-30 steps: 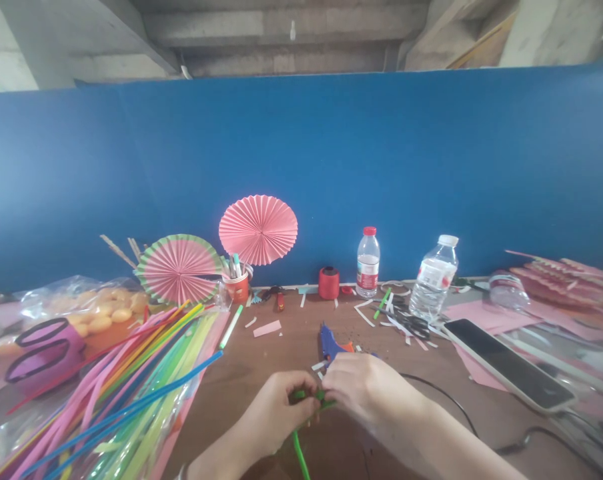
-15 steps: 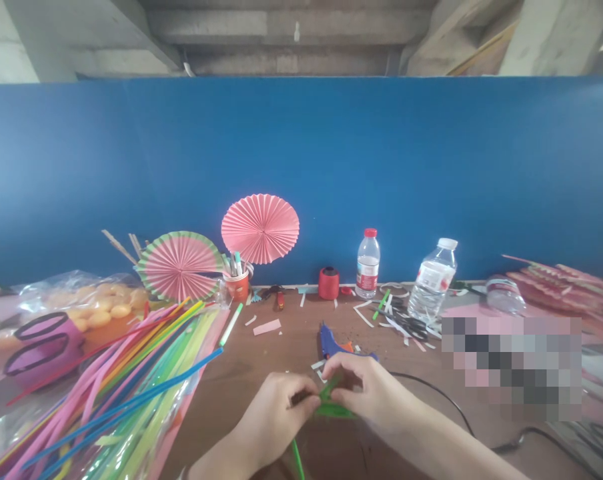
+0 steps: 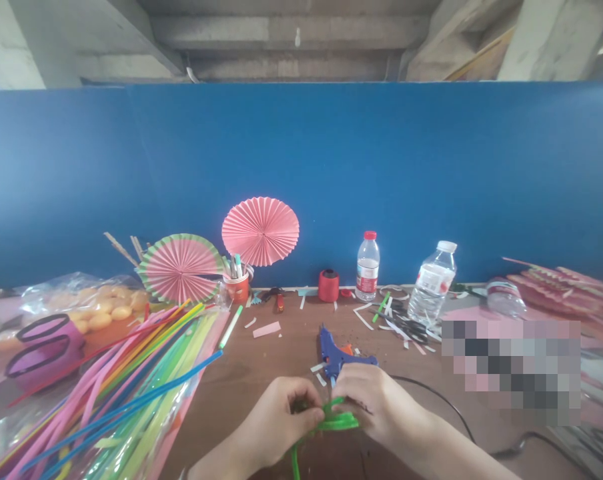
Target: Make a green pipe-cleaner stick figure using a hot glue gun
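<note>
At the front middle of the table, my left hand pinches a folded bundle of green pipe cleaner between thumb and fingers. One loose green end hangs below that hand. Close beside it, my right hand has its fingers curled at the upper part of the green piece; the fingertips are partly hidden. Just beyond my right hand lies a blue hot glue gun with an orange part, and its black cord runs off to the right.
On the left lie many coloured pipe cleaners and a purple basket-like piece. Pink paper fans stand at the back near a cup of markers. Bottles, a red roll and paper scraps lie further along.
My right hand has turned over, knuckles now up, and shifted slightly right. More of the green bundle shows between the hands. My left hand keeps its pinch.
</note>
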`<act>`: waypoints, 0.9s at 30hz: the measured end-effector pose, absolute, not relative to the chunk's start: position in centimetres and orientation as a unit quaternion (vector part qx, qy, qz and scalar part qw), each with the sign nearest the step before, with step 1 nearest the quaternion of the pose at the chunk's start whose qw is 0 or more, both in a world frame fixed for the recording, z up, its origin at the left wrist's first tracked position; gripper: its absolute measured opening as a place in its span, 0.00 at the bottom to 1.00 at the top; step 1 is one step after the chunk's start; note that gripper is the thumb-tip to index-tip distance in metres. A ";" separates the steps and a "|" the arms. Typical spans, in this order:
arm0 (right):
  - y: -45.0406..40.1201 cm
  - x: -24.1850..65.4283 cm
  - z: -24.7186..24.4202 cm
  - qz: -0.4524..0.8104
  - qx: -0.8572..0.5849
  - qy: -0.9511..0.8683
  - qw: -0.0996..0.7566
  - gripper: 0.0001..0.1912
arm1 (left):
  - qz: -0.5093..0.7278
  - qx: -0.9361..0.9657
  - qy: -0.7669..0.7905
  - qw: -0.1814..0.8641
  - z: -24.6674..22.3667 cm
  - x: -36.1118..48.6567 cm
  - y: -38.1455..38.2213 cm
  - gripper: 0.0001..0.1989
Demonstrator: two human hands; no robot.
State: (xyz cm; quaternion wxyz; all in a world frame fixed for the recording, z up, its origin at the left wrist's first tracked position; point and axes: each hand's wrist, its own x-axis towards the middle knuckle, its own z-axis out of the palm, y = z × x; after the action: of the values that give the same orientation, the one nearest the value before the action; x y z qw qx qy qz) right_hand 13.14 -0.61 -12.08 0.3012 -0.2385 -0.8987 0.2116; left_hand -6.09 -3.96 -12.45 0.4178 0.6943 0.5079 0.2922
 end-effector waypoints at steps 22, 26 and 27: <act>-1.2 12.7 -12.7 0.400 -0.372 -0.786 0.288 0.08 | 0.286 0.757 0.474 0.348 -12.3 -6.2 -4.4 0.04; -1.8 11.6 -12.9 0.588 -0.468 -0.613 0.244 0.10 | 0.244 0.891 0.380 0.052 -13.1 -6.0 -4.7 0.09; -1.8 11.5 -12.9 0.605 -0.464 -0.598 0.247 0.10 | 0.241 0.896 0.372 0.021 -13.2 -5.9 -4.7 0.09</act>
State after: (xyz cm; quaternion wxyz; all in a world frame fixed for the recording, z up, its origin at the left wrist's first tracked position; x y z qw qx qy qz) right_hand 11.51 -1.81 -12.88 0.2467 -0.4642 -0.5978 0.6052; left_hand -5.90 -4.69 -13.16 0.0213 0.8961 0.3719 0.2412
